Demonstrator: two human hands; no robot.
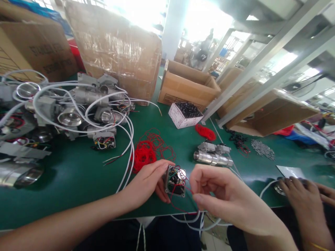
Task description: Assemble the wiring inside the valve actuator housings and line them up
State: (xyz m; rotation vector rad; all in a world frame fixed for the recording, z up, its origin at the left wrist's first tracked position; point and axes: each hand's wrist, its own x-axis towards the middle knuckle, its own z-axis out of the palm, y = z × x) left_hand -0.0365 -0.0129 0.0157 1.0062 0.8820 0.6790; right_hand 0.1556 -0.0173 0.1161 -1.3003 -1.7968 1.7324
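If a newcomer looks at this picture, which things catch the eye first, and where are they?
Probably the bright red tangle of wire on the green table, just beyond the left hand. Then the heap of cabled metal units at the left, and the open wired unit in the left hand, front centre.

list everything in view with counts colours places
open housing: one, grey, front centre
red wire: some, red, by the housing
red loop piles: two, red, mid-bench
metal valve units: many, silver-grey, mostly left
cables: several, pale, mostly left
small box: one, white, bench back
black parts: many, black, box and right
grey pieces: many, grey, right
cardboard boxes: several, brown, back
beams: several, pale, back right
fans: two or more, washed out, background
bench: one, green, across view
co-worker's hands: two, bare, far right
left hand: one, bare, on housing
right hand: one, bare, beside housing
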